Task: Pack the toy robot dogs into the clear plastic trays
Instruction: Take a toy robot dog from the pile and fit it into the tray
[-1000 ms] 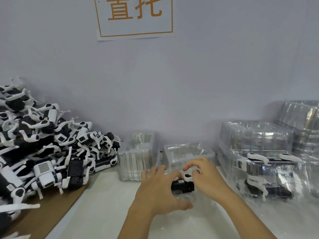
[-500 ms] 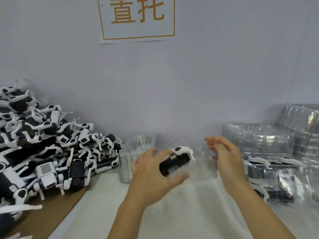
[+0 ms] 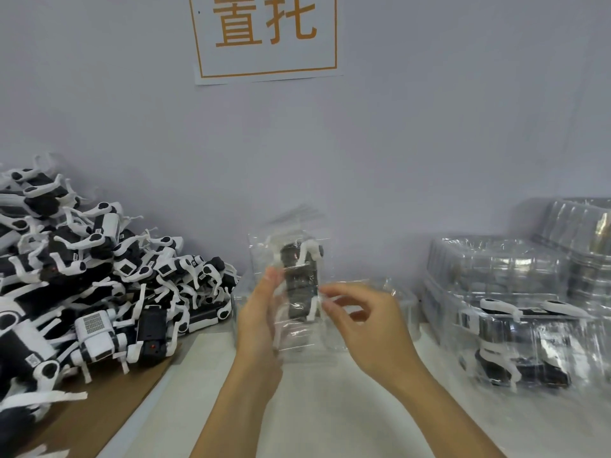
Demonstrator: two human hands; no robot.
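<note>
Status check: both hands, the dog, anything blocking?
Left hand grips clear tray upright, toy dog inside. Right hand pinches its edge. Nothing blocking.

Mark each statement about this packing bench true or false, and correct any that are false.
1. Both hands hold a clear tray with a toy dog in it, raised upright. True.
2. The heap of loose dogs lies at the right. False: it lies at the left.
3. A packed tray sits at the right. True.
4. The right hand rests flat on the table. False: it pinches the tray's edge; the left hand holds the other side.
</note>
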